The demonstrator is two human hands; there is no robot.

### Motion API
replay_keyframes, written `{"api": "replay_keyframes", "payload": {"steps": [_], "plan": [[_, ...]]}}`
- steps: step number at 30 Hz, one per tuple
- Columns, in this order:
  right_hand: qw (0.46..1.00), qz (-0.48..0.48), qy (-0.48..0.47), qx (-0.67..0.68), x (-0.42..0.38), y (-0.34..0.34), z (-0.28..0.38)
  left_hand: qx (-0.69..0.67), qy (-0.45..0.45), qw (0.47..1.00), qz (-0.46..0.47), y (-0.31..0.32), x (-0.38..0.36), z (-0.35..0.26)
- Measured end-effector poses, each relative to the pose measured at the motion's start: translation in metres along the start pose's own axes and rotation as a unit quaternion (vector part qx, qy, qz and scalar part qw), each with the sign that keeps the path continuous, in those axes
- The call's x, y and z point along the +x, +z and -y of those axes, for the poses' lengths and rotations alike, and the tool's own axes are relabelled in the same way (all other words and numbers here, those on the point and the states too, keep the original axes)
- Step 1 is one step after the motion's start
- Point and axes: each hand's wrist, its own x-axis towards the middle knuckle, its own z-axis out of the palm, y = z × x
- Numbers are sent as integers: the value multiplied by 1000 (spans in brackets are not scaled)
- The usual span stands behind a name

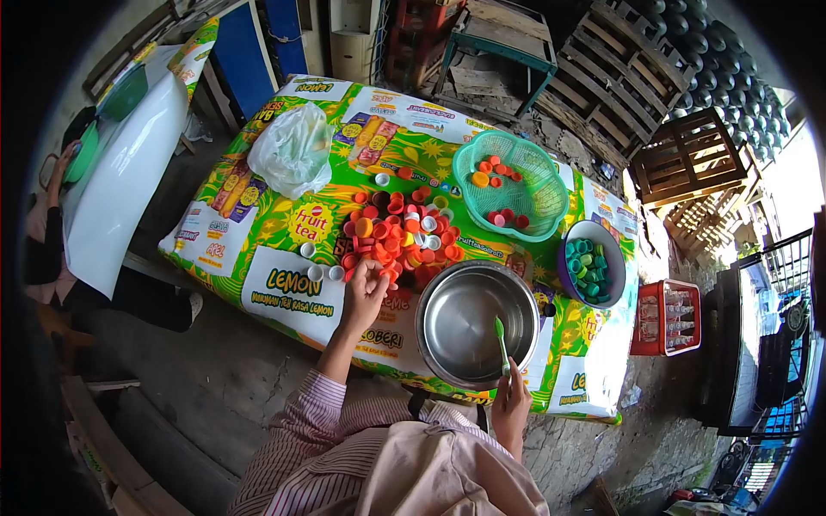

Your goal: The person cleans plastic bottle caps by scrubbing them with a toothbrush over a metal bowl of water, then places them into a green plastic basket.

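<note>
My left hand point(368, 291) is at the near edge of a heap of bottle caps point(396, 230), mostly red and orange, with some white and yellow. Its fingers are pinched on a cap there, partly hidden by the fingers. In my right hand point(513, 402) is a green toothbrush point(503, 346), its head pointing away from me over a steel bowl point(456, 322). The bowl stands on the table close to my body and holds no caps that I can see. A few white caps point(316, 273) lie just left of my left hand.
Behind the bowl sits a turquoise plastic basket point(551, 185) with several red and orange caps. A purple bowl point(569, 273) of teal caps stands right. A whitish plastic bag point(292, 153) lies on the patterned table cover point(344, 331). Another person's hand point(67, 159) holds a green bowl point(83, 155) far left.
</note>
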Motion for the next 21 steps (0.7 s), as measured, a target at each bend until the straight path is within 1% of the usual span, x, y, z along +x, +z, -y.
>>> {"api": "replay_keyframes", "payload": {"steps": [2,4,5,6,7,8,9,12,14,16,17,18,20,21], "plan": [[1000,-12,-4,13,1,1,2,-78,-35,996,-8,4,-6,-26],[1000,4,12,27,1,-2,6,-95,-40,995,16,2,-6,-24],[999,-19,-29,33,1,1,2,-148,-106,983,18,0,-10,-24],[999,-20,-31,33,1,0,0,-148,-103,983,17,1,-13,-31],[999,-5,-28,25,2,-2,-2,-254,-137,957,39,2,-16,-37],[999,11,-25,18,3,-4,-4,-354,-168,918,60,2,-19,-41],[999,13,-25,18,4,-7,-4,-400,-174,896,81,1,-21,-42],[999,32,-18,20,11,-18,-6,-412,-158,894,82,11,-29,-48],[999,41,-22,12,14,-23,-15,-416,-162,893,62,22,-34,-54],[998,50,-24,2,19,-30,-21,-314,-121,939,67,32,-39,-54],[998,44,-29,22,21,-33,-22,-167,-71,981,63,40,-41,-54],[998,37,-35,42,22,-36,-25,-81,20,994,64,53,-42,-52],[998,37,-33,49,24,-41,-33,71,39,995,59,66,-49,-52],[998,38,-37,42,25,-43,-36,154,97,982,42,76,-51,-51]]}}
